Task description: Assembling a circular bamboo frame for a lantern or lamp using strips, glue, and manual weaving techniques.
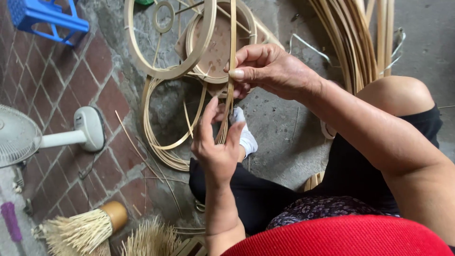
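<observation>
From the head camera, your right hand [270,70] pinches a thin bamboo strip [231,57] between thumb and fingers, the thumb pressed flat on its near face. The strip runs upright, rising past that hand and dropping below it to your left hand [217,144], which closes thumb and fingers around the lower end. Just beyond your right hand lie round bamboo hoops [167,71] on the floor [279,123], one with spokes and a small inner ring, another around a brown disc [215,42]. Below them, beside your left hand, sits a coil of strips [159,142]. Farther right of your right hand, a bundle of long strips [350,38] fans out. Well left of your left hand stand a white fan [57,135] and a blue stool [45,16].
</observation>
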